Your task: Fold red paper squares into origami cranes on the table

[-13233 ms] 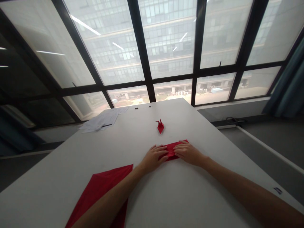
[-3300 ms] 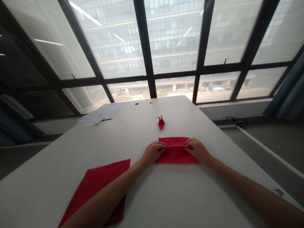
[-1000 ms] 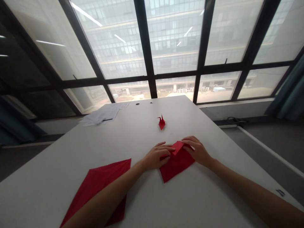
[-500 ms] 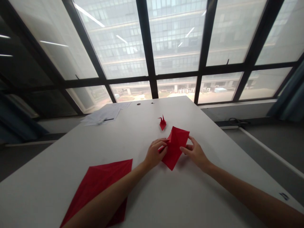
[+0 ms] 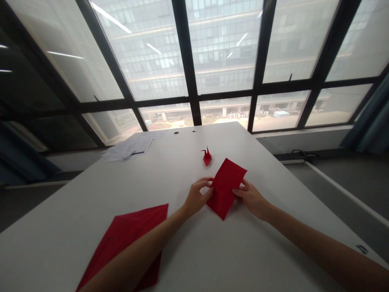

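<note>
A folded sheet of red paper (image 5: 227, 184), roughly diamond-shaped, is held tilted just above the white table. My left hand (image 5: 199, 195) pinches its left edge between thumb and fingers. On the opposite edge, my right hand (image 5: 251, 199) grips it with the thumb in front and the fingers partly hidden behind. Just beyond the paper stands a small red origami crane (image 5: 207, 157). Larger red paper (image 5: 130, 229) lies at the lower left, partly covered by my left forearm.
White table (image 5: 179, 174) stretches toward a wall of dark-framed windows. Loose white papers (image 5: 130, 145) with a dark pen (image 5: 137, 153) lie at its far left. A small dark mark (image 5: 361, 248) shows near the right edge.
The paper's upper part, which had a raised flap half a second ago, now lies flat as a smooth diamond. Both hands still hold its edges.
</note>
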`<state>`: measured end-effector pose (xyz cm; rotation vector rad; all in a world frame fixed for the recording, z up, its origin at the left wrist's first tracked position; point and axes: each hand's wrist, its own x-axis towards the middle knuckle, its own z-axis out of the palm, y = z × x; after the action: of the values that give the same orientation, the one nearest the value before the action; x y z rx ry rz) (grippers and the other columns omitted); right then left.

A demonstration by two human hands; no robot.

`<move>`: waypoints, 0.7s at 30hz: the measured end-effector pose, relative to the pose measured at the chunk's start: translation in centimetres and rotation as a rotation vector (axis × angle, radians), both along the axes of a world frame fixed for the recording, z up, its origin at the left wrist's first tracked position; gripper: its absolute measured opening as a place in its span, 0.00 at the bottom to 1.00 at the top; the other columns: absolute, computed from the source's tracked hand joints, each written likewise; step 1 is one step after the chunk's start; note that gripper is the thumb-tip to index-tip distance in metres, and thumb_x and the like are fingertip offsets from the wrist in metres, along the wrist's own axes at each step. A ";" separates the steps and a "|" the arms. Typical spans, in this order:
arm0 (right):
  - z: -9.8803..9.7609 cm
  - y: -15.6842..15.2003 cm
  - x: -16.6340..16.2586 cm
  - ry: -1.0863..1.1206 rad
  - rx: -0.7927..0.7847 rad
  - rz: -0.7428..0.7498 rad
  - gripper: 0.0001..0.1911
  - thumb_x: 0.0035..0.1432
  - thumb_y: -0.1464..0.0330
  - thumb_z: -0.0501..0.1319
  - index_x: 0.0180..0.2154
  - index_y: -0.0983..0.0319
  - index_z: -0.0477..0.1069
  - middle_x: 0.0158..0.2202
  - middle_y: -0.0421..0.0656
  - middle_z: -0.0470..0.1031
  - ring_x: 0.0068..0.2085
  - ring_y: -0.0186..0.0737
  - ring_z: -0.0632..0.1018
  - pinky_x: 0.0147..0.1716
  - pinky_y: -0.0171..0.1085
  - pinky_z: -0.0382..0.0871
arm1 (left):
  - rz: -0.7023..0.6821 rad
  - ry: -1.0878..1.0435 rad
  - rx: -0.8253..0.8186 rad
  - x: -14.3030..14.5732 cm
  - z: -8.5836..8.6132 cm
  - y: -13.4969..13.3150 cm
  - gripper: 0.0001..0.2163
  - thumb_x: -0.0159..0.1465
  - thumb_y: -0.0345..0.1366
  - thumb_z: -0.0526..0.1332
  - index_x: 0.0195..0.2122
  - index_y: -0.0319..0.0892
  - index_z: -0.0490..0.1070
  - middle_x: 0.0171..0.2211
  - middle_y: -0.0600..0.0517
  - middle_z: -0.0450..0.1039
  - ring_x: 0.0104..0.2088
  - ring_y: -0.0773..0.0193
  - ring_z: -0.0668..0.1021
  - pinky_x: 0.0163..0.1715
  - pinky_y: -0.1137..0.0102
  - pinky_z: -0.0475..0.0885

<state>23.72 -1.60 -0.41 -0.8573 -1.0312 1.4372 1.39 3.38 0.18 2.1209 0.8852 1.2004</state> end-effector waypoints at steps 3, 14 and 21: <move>-0.4 0.4 0.2 -0.037 -0.005 -0.041 0.30 0.52 0.61 0.69 0.56 0.56 0.65 0.44 0.46 0.81 0.44 0.52 0.82 0.43 0.49 0.77 | -0.017 -0.007 -0.016 -0.1 0.0 0.0 0.06 0.65 0.34 0.62 0.31 0.42 0.73 0.50 0.45 0.76 0.50 0.56 0.78 0.49 0.62 0.74; -0.5 -0.1 0.8 -1.127 0.757 -0.524 0.39 0.56 0.61 0.68 0.66 0.52 0.56 0.70 0.48 0.52 0.69 0.60 0.55 0.65 0.62 0.48 | -0.010 0.052 0.126 0.0 0.2 -0.2 0.06 0.65 0.32 0.62 0.30 0.43 0.73 0.52 0.46 0.74 0.54 0.55 0.74 0.55 0.57 0.70; -2.0 0.1 -0.1 -1.280 0.751 -0.396 0.25 0.60 0.65 0.64 0.59 0.54 0.68 0.69 0.48 0.56 0.69 0.56 0.56 0.64 0.62 0.43 | -0.025 0.041 0.270 0.0 0.6 -0.6 0.05 0.63 0.28 0.63 0.33 0.45 0.75 0.51 0.46 0.74 0.54 0.56 0.74 0.56 0.56 0.70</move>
<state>23.59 -1.50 -2.42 -1.2848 -1.9847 -0.0513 1.40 2.80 0.80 2.3684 0.7459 1.3307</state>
